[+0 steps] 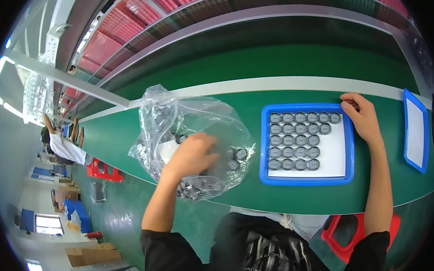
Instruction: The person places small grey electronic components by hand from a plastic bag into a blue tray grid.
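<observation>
My left hand [192, 155] is over the open clear plastic bag [216, 113], its fingers smeared by motion, so whether they hold anything cannot be made out. Inside the bag lie several small round grey parts [237, 156] and a white slip [168, 150]. To the right, a blue-rimmed tray [310, 182] with a white bottom holds rows of round grey caps [300, 140]. These fill its left side and reach along the far row toward the right. My right hand [362, 113] has its fingers curled at the tray's far right corner, gripping the rim.
Another blue-rimmed white tray [415, 131] is at the right end of the green table [229, 202]. A grey-edged shelf [270, 17] with red packs runs along the back. Red stools [345, 241] stand below the table edge. At the far left, another person [65, 147] is along the bench.
</observation>
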A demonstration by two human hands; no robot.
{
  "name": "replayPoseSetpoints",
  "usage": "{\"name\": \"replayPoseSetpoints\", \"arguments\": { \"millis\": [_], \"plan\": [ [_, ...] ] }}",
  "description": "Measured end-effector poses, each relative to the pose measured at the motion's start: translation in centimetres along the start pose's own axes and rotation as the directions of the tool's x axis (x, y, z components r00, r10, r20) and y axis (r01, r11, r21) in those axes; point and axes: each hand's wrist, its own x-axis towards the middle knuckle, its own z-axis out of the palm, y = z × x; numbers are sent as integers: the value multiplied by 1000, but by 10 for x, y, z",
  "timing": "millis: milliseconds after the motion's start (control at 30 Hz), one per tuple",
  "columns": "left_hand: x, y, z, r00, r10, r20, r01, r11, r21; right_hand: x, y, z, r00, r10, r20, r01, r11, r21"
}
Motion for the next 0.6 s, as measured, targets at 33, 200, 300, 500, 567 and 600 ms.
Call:
{"name": "replayPoseSetpoints", "arguments": {
  "millis": [33, 200, 300, 500, 567, 600],
  "plan": [
    [-2, -1, 7, 997, -72, 40, 71, 997, 22, 2, 1, 1, 1000, -6, 15, 6, 1000, 8],
    [11, -3, 17, 997, 18, -74, -20, 999, -26, 1, 32, -11, 999, -40, 26, 41, 999, -12],
    [13, -2, 20, 936, 75, -344, -154, 966, -208, 4, 40, -9, 999, -34, 27, 33, 999, 30],
    [-1, -23, 35, 923, 85, -375, -145, 980, -137, 9, 39, -5, 1000, -9, 22, 9, 999, 41],
    [-5, -28, 40, 927, 126, -354, -138, 990, -9, 10, 41, -3, 1000, 2, 22, -3, 1000, 31],
    [-7, -28, 43, 931, 80, -357, -109, 992, -61, 11, 44, -3, 1000, -1, 19, 1, 1000, 27]
  ]
}}
